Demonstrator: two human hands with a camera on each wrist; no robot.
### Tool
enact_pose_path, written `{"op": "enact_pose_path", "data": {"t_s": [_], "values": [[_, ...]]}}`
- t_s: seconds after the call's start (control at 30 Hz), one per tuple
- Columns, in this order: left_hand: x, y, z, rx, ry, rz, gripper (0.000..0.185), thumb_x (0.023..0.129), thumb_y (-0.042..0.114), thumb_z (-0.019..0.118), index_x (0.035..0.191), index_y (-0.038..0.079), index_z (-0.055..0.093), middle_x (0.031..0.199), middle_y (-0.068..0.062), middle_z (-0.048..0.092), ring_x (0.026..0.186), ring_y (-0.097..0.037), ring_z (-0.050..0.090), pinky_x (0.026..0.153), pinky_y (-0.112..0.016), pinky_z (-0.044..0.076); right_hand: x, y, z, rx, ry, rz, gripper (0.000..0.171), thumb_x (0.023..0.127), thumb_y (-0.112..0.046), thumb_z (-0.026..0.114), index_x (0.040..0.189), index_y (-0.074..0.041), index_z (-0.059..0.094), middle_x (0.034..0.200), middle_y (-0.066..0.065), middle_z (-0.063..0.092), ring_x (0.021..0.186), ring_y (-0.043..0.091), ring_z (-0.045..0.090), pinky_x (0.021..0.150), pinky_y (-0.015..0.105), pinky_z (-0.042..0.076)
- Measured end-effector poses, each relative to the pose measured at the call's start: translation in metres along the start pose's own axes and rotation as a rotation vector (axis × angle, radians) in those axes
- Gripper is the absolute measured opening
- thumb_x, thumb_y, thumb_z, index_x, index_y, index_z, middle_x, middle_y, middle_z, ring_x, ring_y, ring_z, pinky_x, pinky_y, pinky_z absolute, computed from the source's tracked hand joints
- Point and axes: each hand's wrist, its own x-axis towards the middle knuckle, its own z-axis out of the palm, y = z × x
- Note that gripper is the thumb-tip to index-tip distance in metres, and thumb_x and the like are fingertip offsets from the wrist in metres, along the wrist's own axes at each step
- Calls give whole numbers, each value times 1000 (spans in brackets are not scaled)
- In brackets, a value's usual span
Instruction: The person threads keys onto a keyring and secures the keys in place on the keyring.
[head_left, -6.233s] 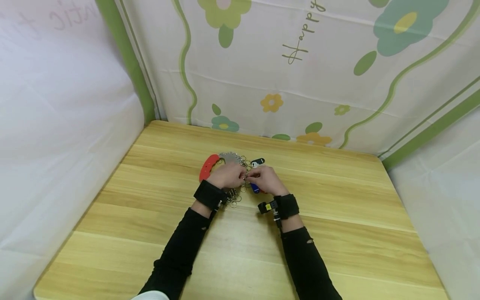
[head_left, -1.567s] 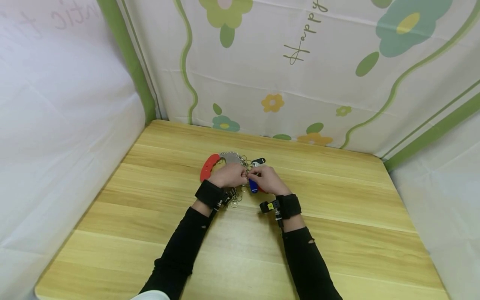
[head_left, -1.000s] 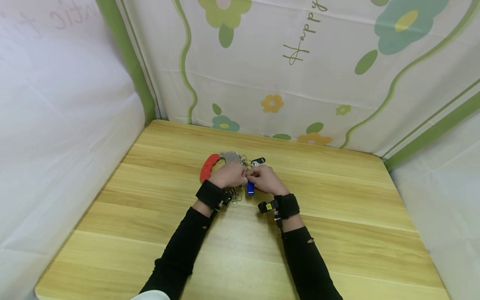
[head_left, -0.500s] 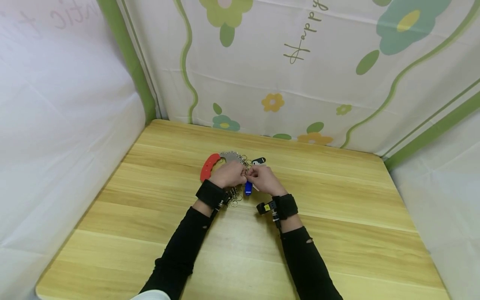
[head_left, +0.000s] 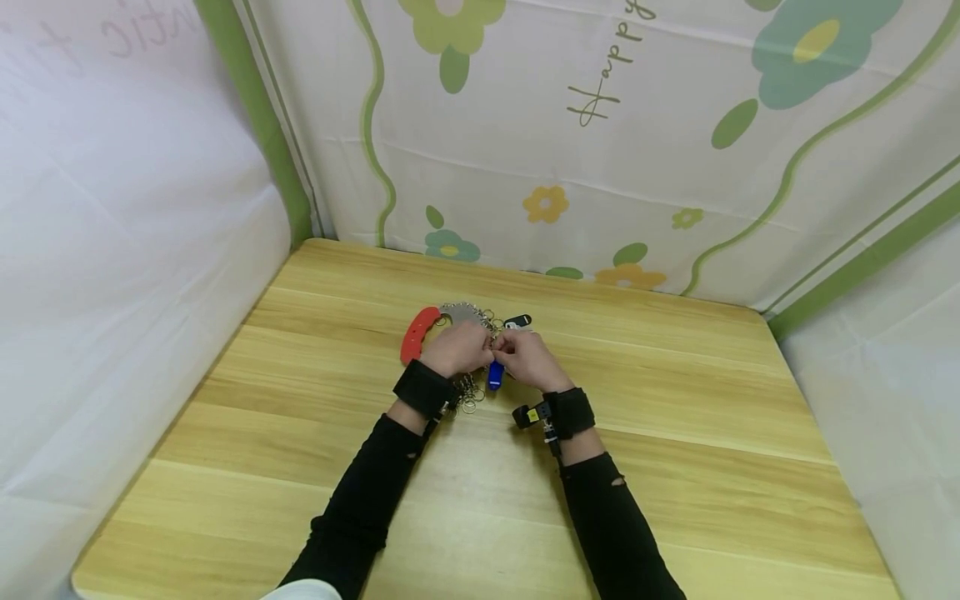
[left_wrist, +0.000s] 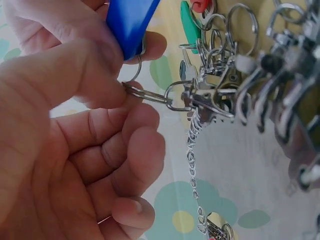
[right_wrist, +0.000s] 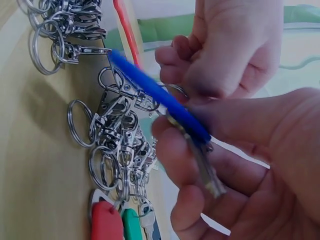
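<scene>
My left hand (head_left: 459,348) pinches a metal split ring (left_wrist: 147,94) between thumb and finger. That ring is linked to one of the snap clips on a key holder, a grey metal plate (left_wrist: 240,160) with a red handle (head_left: 418,335). My right hand (head_left: 527,360) pinches a blue key tag (right_wrist: 160,97) with a key (right_wrist: 206,170) beside it, close to the left fingertips. In the left wrist view, a thin ring from the blue tag meets the split ring at the left thumb tip; whether it is threaded on, I cannot tell.
Several empty split rings (head_left: 469,403) hang on clips along the plate. Red (right_wrist: 106,220) and green (right_wrist: 132,224) key tags and a black tag (head_left: 517,321) lie at the holder's right side. The wooden table (head_left: 712,417) is bounded by fabric walls (head_left: 480,150).
The blue tag has shifted left and now hangs between the two hands. My right hand has moved slightly left; the left hand and the holder stay almost still.
</scene>
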Motion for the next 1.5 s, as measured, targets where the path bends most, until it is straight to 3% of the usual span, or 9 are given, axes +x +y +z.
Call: {"op": "enact_pose_path", "data": {"t_s": [0.33,0.5,0.9,1.17,1.5], "values": [[-3,2,-4,-25,-19,14,32,86,10,52,57,14,40,50,4,30,42,-11,32,47,-24,28,1,0,2,35,79,37,7,94,-12,60,90,-8,64,73,2,63,51,16,53,46,28,41],[-3,1,-4,-45,-51,7,32,92,11,49,61,13,43,52,2,33,43,-12,33,47,-24,30,0,1,2,25,84,22,7,94,-14,61,89,-10,63,73,1,64,52,17,54,47,28,42],[-3,0,-2,-31,-62,12,36,95,12,45,60,14,45,52,2,35,43,-12,35,46,-25,31,0,5,0,2,45,-54,4,93,-13,62,91,-11,64,84,2,66,70,13,61,60,30,48],[-4,0,-3,-61,-51,33,31,94,11,49,63,12,47,53,2,36,44,-12,36,47,-25,31,-1,4,0,26,83,-2,6,94,-14,60,92,-11,64,77,2,65,53,16,54,47,30,43],[-6,-1,-4,-64,-57,59,28,97,12,48,70,11,51,58,1,38,48,-13,38,50,-24,31,-1,6,2,48,98,29,5,94,-14,60,92,-11,62,75,2,65,50,17,53,45,30,41]]}}
